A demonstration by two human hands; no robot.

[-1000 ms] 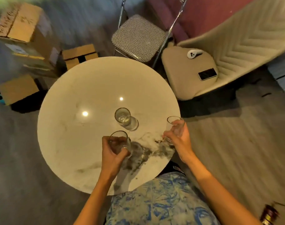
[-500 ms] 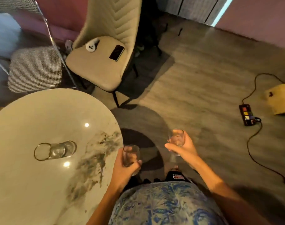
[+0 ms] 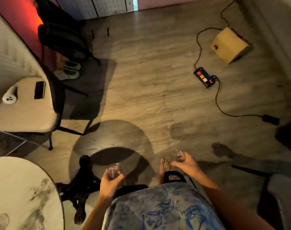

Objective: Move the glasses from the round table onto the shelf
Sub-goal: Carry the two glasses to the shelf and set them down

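My left hand [image 3: 110, 181] grips a clear glass [image 3: 114, 170] upright over the floor, off the round table's right edge. My right hand [image 3: 187, 163] holds a second clear glass [image 3: 178, 156] at about the same height, further right. The round white marble table [image 3: 22, 188] fills the lower left corner. A third glass [image 3: 0, 220] lies on its side on the table at the bottom left edge of the view, partly cut off. No shelf is in view.
A beige chair [image 3: 25, 112] with a phone [image 3: 39, 89] and a white device on its seat stands at left. The table's dark base [image 3: 80, 183] is by my feet. A power strip [image 3: 205, 77] with cables and a cardboard box [image 3: 229, 44] lie on the wooden floor at right.
I have turned right, away from the table, carrying both glasses out over the floor. The table has slid to the lower left corner and the third glass is nearly out of view.
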